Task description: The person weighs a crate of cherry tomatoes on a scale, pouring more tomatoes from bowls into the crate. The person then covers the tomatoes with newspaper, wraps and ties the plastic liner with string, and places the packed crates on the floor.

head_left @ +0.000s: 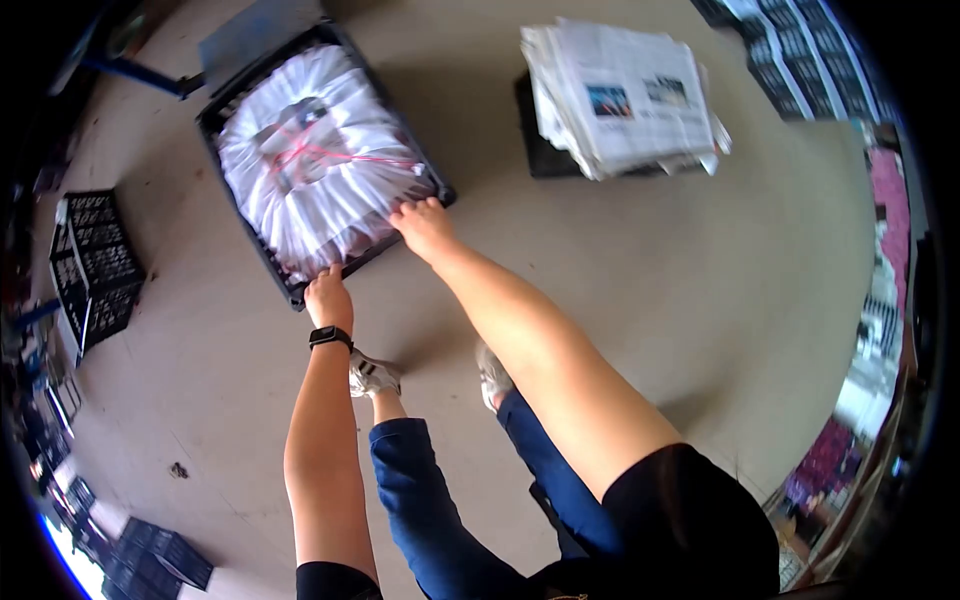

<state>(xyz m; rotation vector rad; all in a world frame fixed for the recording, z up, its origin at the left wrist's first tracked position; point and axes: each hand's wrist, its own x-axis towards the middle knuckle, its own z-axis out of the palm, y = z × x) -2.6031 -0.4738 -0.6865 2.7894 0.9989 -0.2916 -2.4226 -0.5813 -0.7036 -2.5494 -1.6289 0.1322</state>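
Note:
A black plastic crate [392,112] stands on the floor at the upper left. Inside it lies a gathered white plastic bag [345,195], tied at the top with pink string [340,155]. My left hand [328,300], below a black wristband, has its fingers hooked over the near rim of the crate, close to the left corner. Near the right corner my right hand [425,228] grips the same rim, its fingers curled over the edge. What the bag contains is mostly hidden.
A stack of newspapers [640,100] rests on a dark base to the right. Black crates stand at the left [95,265], lower left [155,560] and upper right [800,55]. Colourful piles [880,290] line the right edge. My shoes [375,375] are just below the crate.

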